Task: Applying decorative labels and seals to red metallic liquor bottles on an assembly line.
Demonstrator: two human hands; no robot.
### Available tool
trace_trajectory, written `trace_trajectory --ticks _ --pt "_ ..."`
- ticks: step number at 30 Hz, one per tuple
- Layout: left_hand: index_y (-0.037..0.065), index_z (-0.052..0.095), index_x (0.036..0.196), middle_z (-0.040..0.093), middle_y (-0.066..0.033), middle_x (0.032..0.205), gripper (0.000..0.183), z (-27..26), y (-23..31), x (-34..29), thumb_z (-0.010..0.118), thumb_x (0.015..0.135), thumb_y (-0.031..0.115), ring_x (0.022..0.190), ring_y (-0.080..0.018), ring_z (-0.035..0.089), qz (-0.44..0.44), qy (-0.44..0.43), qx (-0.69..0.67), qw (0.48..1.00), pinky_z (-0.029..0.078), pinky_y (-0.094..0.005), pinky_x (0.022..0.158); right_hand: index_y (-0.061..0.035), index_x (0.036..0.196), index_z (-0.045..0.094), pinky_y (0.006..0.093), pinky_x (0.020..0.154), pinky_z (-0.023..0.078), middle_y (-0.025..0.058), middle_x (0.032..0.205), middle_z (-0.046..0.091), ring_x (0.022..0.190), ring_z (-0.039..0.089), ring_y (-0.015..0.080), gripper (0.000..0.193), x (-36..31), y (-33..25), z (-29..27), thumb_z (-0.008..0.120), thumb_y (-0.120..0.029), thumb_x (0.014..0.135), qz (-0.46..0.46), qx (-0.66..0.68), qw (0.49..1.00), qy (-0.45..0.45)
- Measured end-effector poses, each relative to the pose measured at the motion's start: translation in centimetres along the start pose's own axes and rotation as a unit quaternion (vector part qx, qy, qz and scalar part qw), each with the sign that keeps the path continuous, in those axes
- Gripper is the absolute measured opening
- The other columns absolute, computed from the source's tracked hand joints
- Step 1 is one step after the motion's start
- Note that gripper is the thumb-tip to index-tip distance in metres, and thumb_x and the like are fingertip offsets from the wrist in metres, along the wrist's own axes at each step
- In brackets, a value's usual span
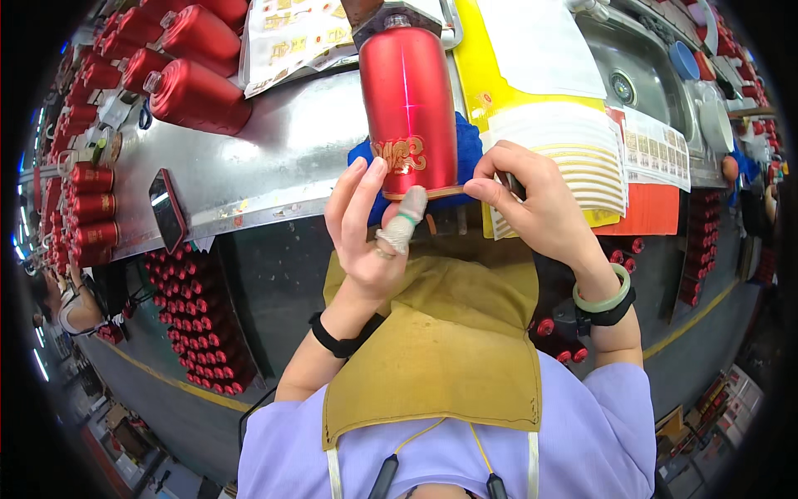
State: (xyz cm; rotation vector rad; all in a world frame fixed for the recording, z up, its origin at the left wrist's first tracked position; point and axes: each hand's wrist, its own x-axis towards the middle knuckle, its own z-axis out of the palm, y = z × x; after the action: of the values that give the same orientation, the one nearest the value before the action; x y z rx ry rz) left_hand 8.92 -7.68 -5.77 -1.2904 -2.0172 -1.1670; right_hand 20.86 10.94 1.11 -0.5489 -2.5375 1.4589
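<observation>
A red bottle (407, 91) with a gold pattern near its base lies on a blue cloth (470, 150), its neck pointing away from me and partly under a dark metal piece (399, 15). A thin gold strip (440, 193) runs along the base edge. My left hand (366, 237) has its fingers stretched out and apart against the base; a wrapped fingertip presses at the strip. My right hand (532, 195) pinches at the strip's right end, thumb against forefinger. A small dark object (514, 185), its kind unclear, shows between the right hand's fingers.
Sheets of curved gold strips (557, 154) lie on a yellow sheet (478, 62) at the right, before a steel sink (623, 83). Several red bottles (195, 96) and a phone (168, 208) are at the left. Sticker sheets (295, 37) lie at the back.
</observation>
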Motion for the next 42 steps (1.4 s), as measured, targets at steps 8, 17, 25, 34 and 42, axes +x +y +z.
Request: trace_trajectory --ticks 8,17,25,34,42 --pt "-0.003 0.073 0.109 0.067 -0.0187 0.128 0.027 -0.2 -0.6 1.2 0.078 0.084 -0.012 0.117 -0.0339 0.067 -0.004 -0.020 -0.104 0.994 0.059 -0.0386 0.096 0.0016 0.091 0.067 0.0368 0.066 0.048 0.0135 0.082 0.062 0.068 0.060 0.0248 0.022 0.3 -0.6 0.3 0.074 -0.019 0.096 0.020 0.018 0.999 -0.018" --pt "-0.004 0.069 0.116 0.065 -0.0153 0.129 0.036 0.9 -0.5 -0.7 0.083 0.082 -0.005 0.124 -0.0348 0.061 -0.030 0.079 -0.055 0.995 0.055 -0.0401 0.099 0.0012 0.092 0.067 0.0362 0.065 0.047 0.0125 0.082 0.062 0.067 0.059 0.0233 0.022 0.1 -0.3 0.6 0.075 -0.019 0.096 -0.005 0.021 1.000 -0.008" --pt "-0.009 0.064 0.124 0.064 -0.0202 0.130 0.041 0.3 -0.8 0.1 0.077 0.085 -0.012 0.120 -0.0326 0.067 -0.056 -0.005 -0.168 0.984 0.058 -0.0411 0.102 0.0013 0.093 0.067 0.0360 0.066 0.048 0.0127 0.081 0.062 0.069 0.060 0.0228 0.022 0.3 -0.9 0.5 0.076 -0.019 0.095 0.021 0.027 0.999 -0.011" --pt "0.006 0.078 0.112 0.059 -0.0183 0.137 0.034 0.5 -0.9 -0.8 0.084 0.081 -0.006 0.124 -0.0342 0.060 -0.027 0.049 -0.043 0.997 0.052 -0.0428 0.104 0.0016 0.092 0.066 0.0384 0.070 0.049 0.0146 0.083 0.063 0.073 0.061 0.0295 0.021 0.6 -0.8 1.1 0.075 -0.017 0.094 -0.010 0.019 1.000 0.001" --pt "0.004 0.077 0.104 0.066 -0.0168 0.128 0.028 -0.3 0.6 1.0 0.082 0.079 -0.007 0.122 -0.0367 0.061 0.014 -0.024 -0.032 0.999 0.056 -0.0426 0.096 0.0015 0.092 0.065 0.0396 0.071 0.050 0.0144 0.083 0.063 0.073 0.061 0.0304 0.021 0.5 -0.6 1.1 0.075 -0.017 0.094 -0.024 0.005 1.000 0.009"
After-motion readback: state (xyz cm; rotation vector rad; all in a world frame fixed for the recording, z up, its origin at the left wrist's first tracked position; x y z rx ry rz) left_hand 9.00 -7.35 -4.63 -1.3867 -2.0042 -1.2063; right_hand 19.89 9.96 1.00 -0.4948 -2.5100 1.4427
